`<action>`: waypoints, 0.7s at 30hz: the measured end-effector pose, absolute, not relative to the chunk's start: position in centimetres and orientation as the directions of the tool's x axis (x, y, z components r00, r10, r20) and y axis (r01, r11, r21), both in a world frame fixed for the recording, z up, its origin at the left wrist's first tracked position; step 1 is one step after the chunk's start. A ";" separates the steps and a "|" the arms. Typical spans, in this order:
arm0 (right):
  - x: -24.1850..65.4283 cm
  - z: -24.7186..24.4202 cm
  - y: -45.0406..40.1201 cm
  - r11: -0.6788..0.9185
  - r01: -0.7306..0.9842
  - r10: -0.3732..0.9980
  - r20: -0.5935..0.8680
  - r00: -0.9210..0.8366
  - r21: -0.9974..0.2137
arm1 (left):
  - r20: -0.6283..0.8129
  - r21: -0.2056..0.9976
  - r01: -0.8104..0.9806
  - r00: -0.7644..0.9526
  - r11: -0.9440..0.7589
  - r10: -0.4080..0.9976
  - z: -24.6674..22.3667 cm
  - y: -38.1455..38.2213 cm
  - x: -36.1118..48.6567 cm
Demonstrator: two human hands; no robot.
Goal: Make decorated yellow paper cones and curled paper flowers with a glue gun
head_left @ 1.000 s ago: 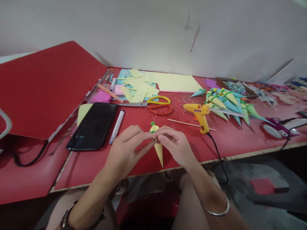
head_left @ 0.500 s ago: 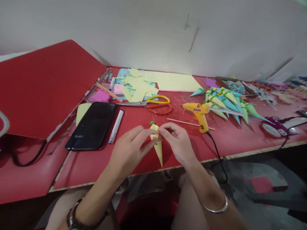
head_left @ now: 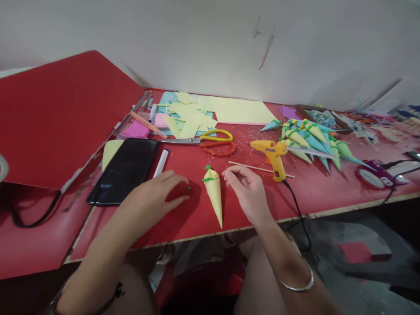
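Note:
A pale yellow paper cone (head_left: 214, 197) lies on the red table between my hands, its point toward me. A green band crosses its wide end, and a green ball tops it. My left hand (head_left: 154, 197) is to its left with thumb and forefinger apart. A tiny green bit (head_left: 189, 188) shows on the table by those fingertips. Right of the cone's wide end, my right hand (head_left: 246, 188) has thumb and fingers pinched together, apart from the cone. Whatever the pinch holds, if anything, is hidden.
A yellow glue gun (head_left: 275, 157) and a thin stick (head_left: 251, 166) lie to the right, before piled cones (head_left: 308, 138). Scissors (head_left: 216, 139), paper scraps (head_left: 188, 120), a marker (head_left: 160, 162) and a black phone (head_left: 126, 170) lie left and behind. The table's front edge is close.
My left hand has moved left, away from the cone, and its fingers have parted. My right hand has drawn slightly right of the cone. The cone's green band now shows across its front.

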State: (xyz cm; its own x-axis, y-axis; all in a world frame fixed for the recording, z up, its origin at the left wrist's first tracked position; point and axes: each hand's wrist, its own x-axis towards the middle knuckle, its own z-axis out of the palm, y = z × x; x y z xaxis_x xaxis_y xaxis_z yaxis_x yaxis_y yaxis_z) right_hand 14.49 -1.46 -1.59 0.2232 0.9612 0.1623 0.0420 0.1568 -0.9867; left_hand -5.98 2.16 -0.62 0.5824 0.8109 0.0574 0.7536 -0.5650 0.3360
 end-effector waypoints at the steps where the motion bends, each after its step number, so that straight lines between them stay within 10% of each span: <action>1: 14.4 -1.5 -1.5 0.160 0.054 0.962 0.168 0.216 -0.986 | 0.038 0.323 0.764 0.580 -0.559 0.814 -0.7 2.2 -5.8; 9: 14.2 -1.5 -1.7 0.200 0.098 0.958 0.216 0.188 -0.975 | 0.077 0.130 0.831 0.536 -0.542 0.841 -0.4 1.8 -4.1; 21: 13.8 -1.1 -1.8 0.078 -0.300 0.988 0.114 -0.103 -0.951 | 0.661 0.409 0.489 0.424 -0.771 0.619 0.4 -0.3 -1.6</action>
